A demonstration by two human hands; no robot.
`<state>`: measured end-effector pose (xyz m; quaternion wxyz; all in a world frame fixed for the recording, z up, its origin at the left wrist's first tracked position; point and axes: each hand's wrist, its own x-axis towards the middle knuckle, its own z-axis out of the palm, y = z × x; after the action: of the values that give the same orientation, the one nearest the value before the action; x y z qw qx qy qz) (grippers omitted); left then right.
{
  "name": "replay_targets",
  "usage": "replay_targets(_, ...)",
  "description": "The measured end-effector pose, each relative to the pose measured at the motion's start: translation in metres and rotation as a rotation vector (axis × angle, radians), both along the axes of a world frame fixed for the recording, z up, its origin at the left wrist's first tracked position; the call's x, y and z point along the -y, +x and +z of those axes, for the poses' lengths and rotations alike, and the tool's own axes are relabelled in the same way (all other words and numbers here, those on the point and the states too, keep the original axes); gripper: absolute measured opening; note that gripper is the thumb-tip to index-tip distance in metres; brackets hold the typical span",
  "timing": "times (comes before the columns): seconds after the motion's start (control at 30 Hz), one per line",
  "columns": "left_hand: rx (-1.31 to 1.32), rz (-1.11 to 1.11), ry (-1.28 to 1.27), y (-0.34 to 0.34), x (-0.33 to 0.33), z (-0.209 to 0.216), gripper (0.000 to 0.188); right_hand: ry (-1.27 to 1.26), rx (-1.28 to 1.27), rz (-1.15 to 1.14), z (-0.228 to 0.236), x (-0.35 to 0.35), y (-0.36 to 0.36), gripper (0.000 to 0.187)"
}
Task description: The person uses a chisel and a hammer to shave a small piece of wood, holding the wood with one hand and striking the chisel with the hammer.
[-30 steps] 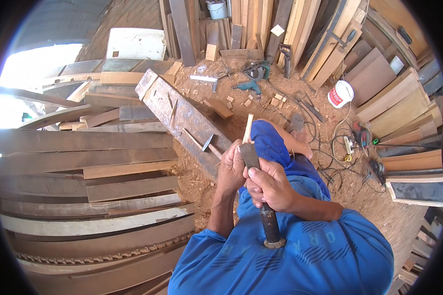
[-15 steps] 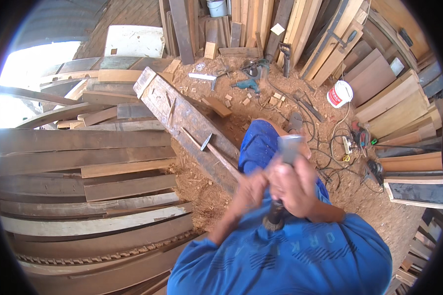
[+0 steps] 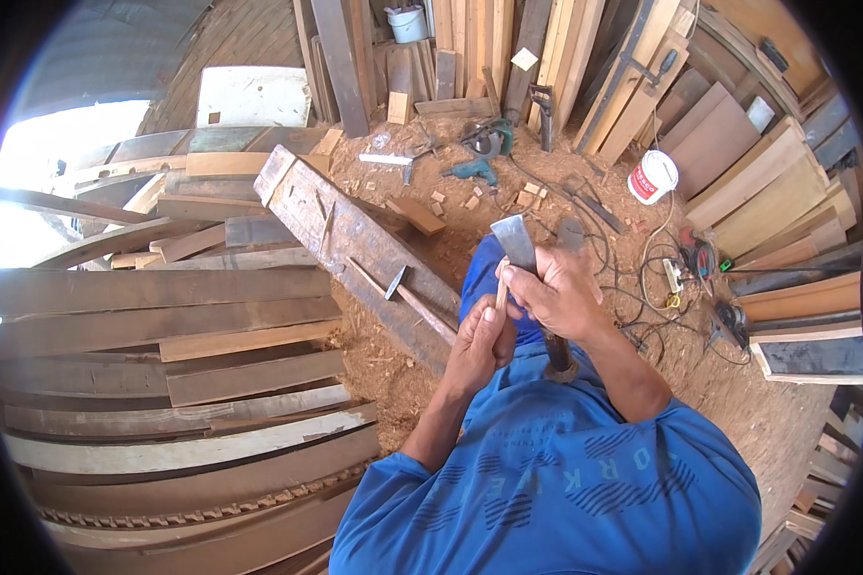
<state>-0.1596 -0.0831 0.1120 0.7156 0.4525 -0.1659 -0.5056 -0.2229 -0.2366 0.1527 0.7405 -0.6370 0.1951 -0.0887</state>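
In front of my body my right hand (image 3: pixel 558 295) is wrapped round a chisel (image 3: pixel 515 241). Its wide metal blade points up and away, and its dark handle comes out below the fist. My left hand (image 3: pixel 481 347) is closed on a thin wooden stick (image 3: pixel 501 295) held roughly upright. The stick's upper end sits by the blade and my right thumb; whether blade and stick touch, I cannot tell. To the left, a hammer (image 3: pixel 396 282) with a long wooden handle lies on a worn plank bench (image 3: pixel 355 230), with thin wood slivers (image 3: pixel 327 225) farther along it.
Boards (image 3: pixel 249 287) are stacked at the left, and planks stand along the back and right. A teal power drill (image 3: pixel 473 171), a handsaw (image 3: pixel 544 115), cables and a white bucket (image 3: pixel 653 177) sit on the sawdust-covered floor, with wood offcuts (image 3: pixel 416 215) beside the bench.
Both hands were blurred by motion earlier and now look steadier. The chisel blade has shifted left and its handle right. The wooden stick now shows clearly in my left hand.
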Motion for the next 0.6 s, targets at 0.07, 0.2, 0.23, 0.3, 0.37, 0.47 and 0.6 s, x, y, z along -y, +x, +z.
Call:
replay_targets(0.07, -0.033, 0.011, -0.007, 0.002, 0.003, -0.005, 0.034, -0.021, -0.018, 0.021, -0.001, -0.001, 0.0, 0.023)
replay_targets(0.2, -0.002, 0.108, 0.049, 0.02, 0.009, -0.013, 0.032, 0.321, 0.094, -0.293, -0.006, -0.013, 0.0, 0.019)
replay_targets(0.23, -0.065, 0.141, 0.03, 0.026, 0.01, -0.014, 0.031, 0.514, 0.137, -0.269, -0.004, -0.021, 0.001, 0.019)
replay_targets(0.3, -0.003, 0.224, 0.11, 0.033, 0.014, -0.007, 0.029, 0.79, 0.102, -0.128, 0.002, -0.042, 0.001, 0.019)
replay_targets(0.37, 0.164, 0.386, 0.223, 0.037, 0.013, -0.006, 0.027, 0.842, 0.039, 0.01, 0.006, -0.066, 0.0, 0.017)
replay_targets(0.47, 0.739, 0.259, 0.231, 0.05, -0.004, 0.002, 0.029, 0.854, 0.011, 0.085, 0.012, -0.071, -0.003, 0.017)
replay_targets(0.6, 0.824, 0.185, 0.213, 0.043, -0.004, 0.025, 0.03, 0.718, 0.069, 0.058, 0.021, -0.07, -0.011, 0.02)
